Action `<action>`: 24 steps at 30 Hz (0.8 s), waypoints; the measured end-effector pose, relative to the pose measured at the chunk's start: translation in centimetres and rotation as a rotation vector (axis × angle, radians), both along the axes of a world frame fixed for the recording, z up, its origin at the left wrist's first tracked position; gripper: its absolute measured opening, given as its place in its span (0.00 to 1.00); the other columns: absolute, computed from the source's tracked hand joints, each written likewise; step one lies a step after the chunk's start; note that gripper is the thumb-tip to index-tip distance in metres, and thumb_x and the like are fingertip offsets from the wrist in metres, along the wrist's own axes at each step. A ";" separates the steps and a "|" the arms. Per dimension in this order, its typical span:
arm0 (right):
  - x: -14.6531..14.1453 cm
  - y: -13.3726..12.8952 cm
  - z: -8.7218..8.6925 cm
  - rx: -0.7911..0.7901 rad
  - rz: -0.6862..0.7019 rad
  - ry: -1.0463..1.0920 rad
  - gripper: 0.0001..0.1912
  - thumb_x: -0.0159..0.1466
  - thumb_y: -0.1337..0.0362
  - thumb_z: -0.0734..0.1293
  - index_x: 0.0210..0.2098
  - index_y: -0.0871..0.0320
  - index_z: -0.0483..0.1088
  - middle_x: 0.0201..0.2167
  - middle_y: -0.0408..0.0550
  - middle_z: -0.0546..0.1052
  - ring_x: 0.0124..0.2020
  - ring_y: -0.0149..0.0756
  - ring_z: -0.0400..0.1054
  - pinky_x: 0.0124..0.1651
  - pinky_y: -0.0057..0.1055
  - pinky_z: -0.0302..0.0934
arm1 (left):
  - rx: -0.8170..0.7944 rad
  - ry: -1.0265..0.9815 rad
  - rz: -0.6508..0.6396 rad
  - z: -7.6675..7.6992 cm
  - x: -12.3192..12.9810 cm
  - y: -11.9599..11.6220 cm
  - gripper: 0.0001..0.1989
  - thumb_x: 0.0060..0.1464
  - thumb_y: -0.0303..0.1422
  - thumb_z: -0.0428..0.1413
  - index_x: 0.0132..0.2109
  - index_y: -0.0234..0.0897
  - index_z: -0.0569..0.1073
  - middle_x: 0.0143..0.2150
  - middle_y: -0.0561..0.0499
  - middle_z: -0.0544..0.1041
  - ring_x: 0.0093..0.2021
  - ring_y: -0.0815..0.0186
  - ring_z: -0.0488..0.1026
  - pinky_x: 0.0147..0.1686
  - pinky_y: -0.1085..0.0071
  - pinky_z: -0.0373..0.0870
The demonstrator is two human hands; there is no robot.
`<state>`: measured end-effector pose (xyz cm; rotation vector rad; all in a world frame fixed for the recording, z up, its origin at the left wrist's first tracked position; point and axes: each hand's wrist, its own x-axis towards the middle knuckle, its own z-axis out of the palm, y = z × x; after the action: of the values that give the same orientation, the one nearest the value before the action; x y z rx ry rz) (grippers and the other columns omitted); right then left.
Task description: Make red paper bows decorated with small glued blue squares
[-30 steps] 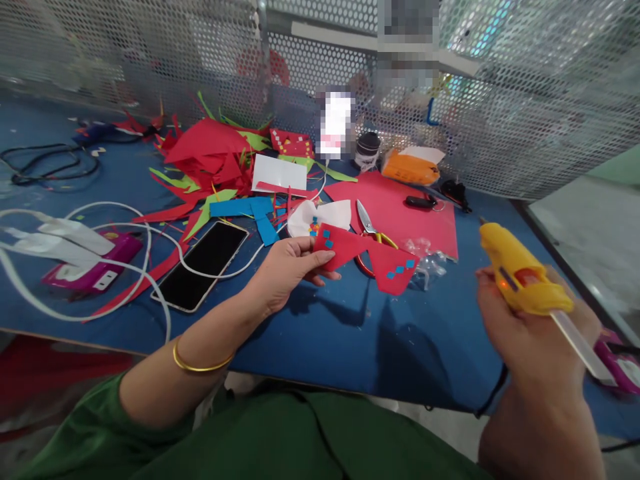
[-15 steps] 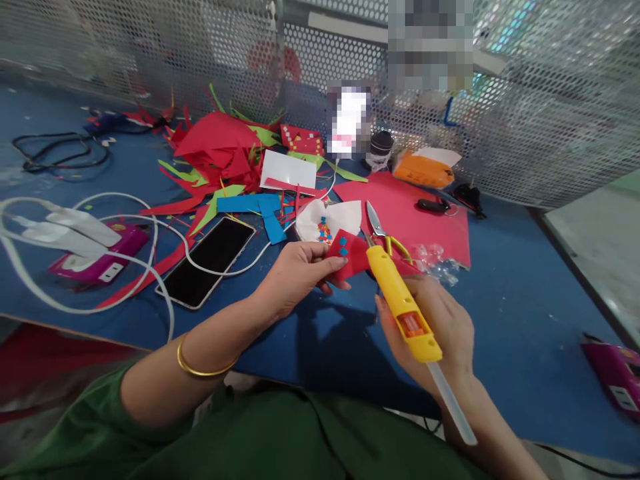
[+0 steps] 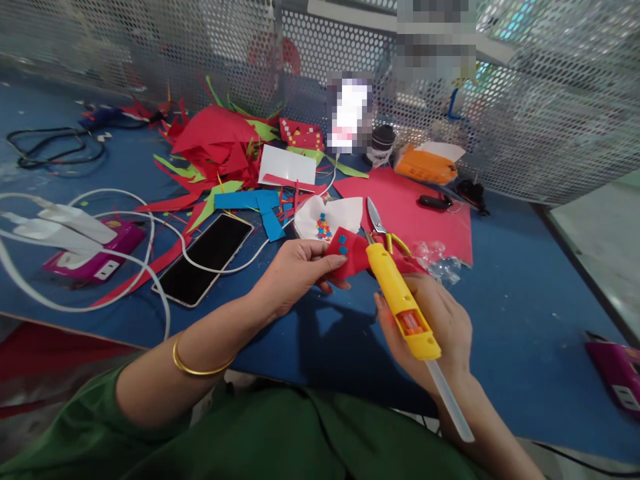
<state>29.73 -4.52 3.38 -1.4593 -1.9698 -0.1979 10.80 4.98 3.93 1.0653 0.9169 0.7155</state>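
Observation:
Between thumb and fingers, my left hand [image 3: 305, 270] pinches a piece of red paper [image 3: 354, 257] that has small blue squares on it. My right hand [image 3: 435, 320] is wrapped round a yellow glue gun [image 3: 397, 293], and a clear glue stick [image 3: 450, 400] sticks out of its back end. The gun's metal nozzle points at the red paper, close to its right part; whether they touch I cannot tell. Just beyond lies a white paper [image 3: 345, 213] with small blue, red and orange bits on it. Scissors [image 3: 375, 217] with yellow handles rest behind the gun.
Left of my hands lie a dark phone [image 3: 203, 260], a purple power strip [image 3: 105, 257] with white cables, and blue paper strips [image 3: 247, 199]. Red and green scraps [image 3: 215, 137] are heaped at the back. A large red sheet [image 3: 400, 207] and an orange packet [image 3: 425, 165] are at right.
The view has shifted slightly. Both hands keep their hold, and the glue gun stays near the red paper with almost no movement.

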 end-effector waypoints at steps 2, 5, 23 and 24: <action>-0.1 -0.1 0.3 0.010 0.010 0.010 0.09 0.61 0.68 0.68 0.40 0.55 0.65 0.32 0.45 0.74 0.32 0.36 0.69 0.35 0.33 0.63 | -0.013 -0.026 -0.009 0.0 0.0 0.1 0.12 0.47 0.37 0.67 0.36 0.33 0.80 0.28 0.49 0.82 0.28 0.66 0.79 0.27 0.75 0.72; -0.5 -0.4 1.0 -0.028 0.055 0.067 0.07 0.62 0.67 0.68 0.38 0.55 0.65 0.29 0.43 0.73 0.28 0.33 0.68 0.33 0.30 0.63 | -0.033 -0.065 -0.027 -0.1 -0.1 0.2 0.11 0.47 0.35 0.67 0.37 0.33 0.80 0.30 0.49 0.82 0.29 0.66 0.80 0.29 0.75 0.73; -1.1 -0.3 1.2 -0.174 0.104 0.085 0.09 0.67 0.61 0.65 0.30 0.56 0.64 0.23 0.41 0.68 0.22 0.30 0.64 0.26 0.28 0.58 | 0.014 -0.054 0.030 0.3 -0.2 0.2 0.10 0.47 0.33 0.66 0.37 0.33 0.80 0.36 0.47 0.83 0.34 0.65 0.80 0.32 0.74 0.73; -1.2 -0.3 1.1 -0.171 0.101 0.082 0.10 0.67 0.61 0.65 0.30 0.56 0.64 0.23 0.41 0.68 0.22 0.30 0.64 0.26 0.28 0.58 | 0.015 -0.053 0.031 0.3 -0.2 0.2 0.10 0.47 0.33 0.66 0.38 0.33 0.80 0.36 0.47 0.83 0.34 0.65 0.80 0.32 0.74 0.73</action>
<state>28.58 -4.86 4.51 -1.4450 -2.0274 0.0756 10.56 5.13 4.23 1.0423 0.8849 0.7736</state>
